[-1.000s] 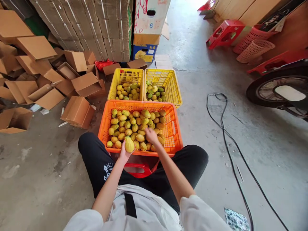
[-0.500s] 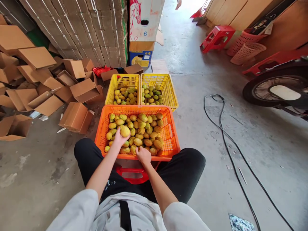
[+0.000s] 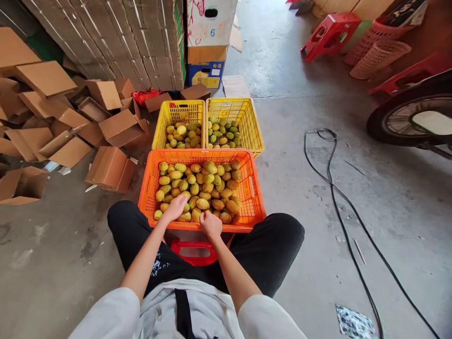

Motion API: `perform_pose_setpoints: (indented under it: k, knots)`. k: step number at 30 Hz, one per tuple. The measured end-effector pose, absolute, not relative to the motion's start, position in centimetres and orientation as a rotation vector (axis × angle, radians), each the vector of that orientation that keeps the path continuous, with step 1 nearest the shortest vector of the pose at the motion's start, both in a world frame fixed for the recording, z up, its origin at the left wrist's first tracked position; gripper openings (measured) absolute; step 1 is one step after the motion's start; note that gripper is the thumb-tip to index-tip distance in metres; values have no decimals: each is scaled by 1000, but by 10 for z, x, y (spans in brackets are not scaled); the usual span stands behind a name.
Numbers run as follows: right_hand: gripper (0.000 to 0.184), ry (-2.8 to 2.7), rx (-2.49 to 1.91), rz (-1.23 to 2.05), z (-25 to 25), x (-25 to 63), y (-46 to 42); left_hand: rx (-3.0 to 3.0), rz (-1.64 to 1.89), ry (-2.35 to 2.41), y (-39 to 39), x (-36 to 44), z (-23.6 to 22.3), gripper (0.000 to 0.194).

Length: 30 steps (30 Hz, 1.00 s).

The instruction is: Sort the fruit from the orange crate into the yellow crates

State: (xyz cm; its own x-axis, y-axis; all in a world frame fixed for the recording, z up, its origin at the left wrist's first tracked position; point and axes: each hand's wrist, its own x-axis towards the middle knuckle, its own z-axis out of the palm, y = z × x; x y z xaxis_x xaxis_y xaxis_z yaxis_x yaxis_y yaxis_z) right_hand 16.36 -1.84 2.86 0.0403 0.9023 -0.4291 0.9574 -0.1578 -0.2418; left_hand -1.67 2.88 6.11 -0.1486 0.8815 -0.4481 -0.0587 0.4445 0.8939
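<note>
Oval yellow-green fruits [image 3: 202, 204], perhaps mangoes or small melons, fill much of the orange plastic crate [image 3: 256, 202] between my knees. My left hand [image 3: 175, 207] hovers over the crate's near left part, its fingers stretched out and no fruit in it. At the middle of the near rim, my right hand [image 3: 211, 224] is closed with curled fingers beside the fruits; what it holds, if anything, is hidden. Behind stand two yellow crates with fewer fruits: a left yellow crate [image 3: 160, 123], where a paler fruit [image 3: 181, 130] shows, and a right yellow crate [image 3: 254, 123] with greener ones.
A red plastic stool [image 3: 194, 260] shows between my legs. Opened cardboard boxes [image 3: 109, 165] are heaped at left before stacked flat cardboard [image 3: 141, 47]. A black cable [image 3: 332, 183] loops over the floor at right, near a motorcycle wheel [image 3: 399, 115] and another red stool [image 3: 328, 35].
My left hand has let go of the yellow fruit it held, and a pale fruit now shows in the left yellow crate. My right hand stays at the near rim. The view has shifted slightly.
</note>
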Motion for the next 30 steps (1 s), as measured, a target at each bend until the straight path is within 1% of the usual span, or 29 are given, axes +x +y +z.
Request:
perform_pose_setpoints:
  k: [2,4,7,12,14,18,24,26,30]
  knots:
    - [39,1959,2181,-752,29,164,-18,776,800,1635,-5,-11,29,13]
    - [39,1957,2184,-746,28,164,-18,816,701,1714,-14,-13,12,15]
    - [38,1957,2183,-740,27,164,-19,920,607,1740,7,-26,3,9]
    - [36,1948,2147,-765,27,165,-18,1093,353,1820,59,-64,-9,11]
    - [36,1936,2130,-771,26,165,-17,1147,263,1875,72,-81,-12,18]
    - [35,1935,2088,-783,25,167,-17,1318,142,1949,95,-101,-14,37]
    - [32,1966,2032,-813,21,170,-19,1577,87,1937,154,-91,-16,59]
    - [31,1975,2042,-813,20,170,-20,1681,42,1905,175,-83,-19,59]
    - [29,1978,2046,-843,20,170,-21,1646,60,1923,203,-64,-30,43]
